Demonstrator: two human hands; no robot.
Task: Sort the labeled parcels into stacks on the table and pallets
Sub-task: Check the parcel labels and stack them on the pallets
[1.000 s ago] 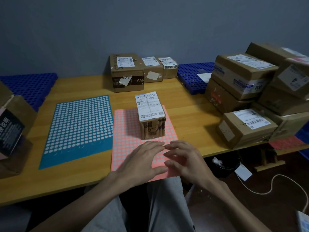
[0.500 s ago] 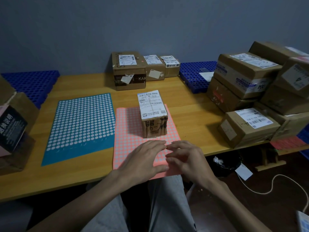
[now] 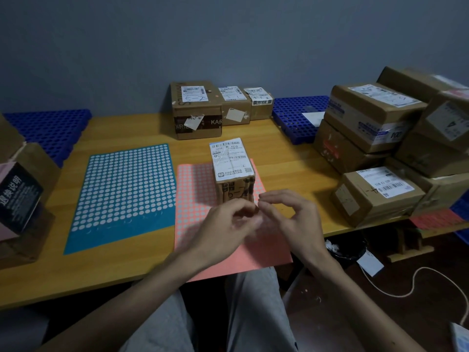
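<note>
A wooden surface (image 3: 291, 158) is set against a plain grey-blue wall (image 3: 228, 41). A small parcel (image 3: 232, 171) is found standing upright near the middle of the surface, resting on the far part of a pink sticker sheet (image 3: 198, 196); a white shipping label covers its top. A blue sticker sheet (image 3: 124, 196) is laid flat just to the left of the pink one. The left hand (image 3: 225, 227) and the right hand (image 3: 294, 219) are held above the pink sheet, directly in front of the small parcel. The fingers (image 3: 242, 208) of the left hand are curled inward, and those of the right hand (image 3: 276, 196) are bent with forefinger and thumb drawn close, the fingertips of both hands almost meeting. Whether anything is pinched between them cannot be told. A row of three labelled parcels (image 3: 233, 104) is placed at the far edge by the wall. A blue pallet (image 3: 291, 115) is seen at the far right, and a second blue pallet (image 3: 50, 128) at the far left. A stack of larger parcels (image 3: 368, 118) occupies the right end of the surface. Further cartons (image 3: 35, 168) are noted at the left edge.
</note>
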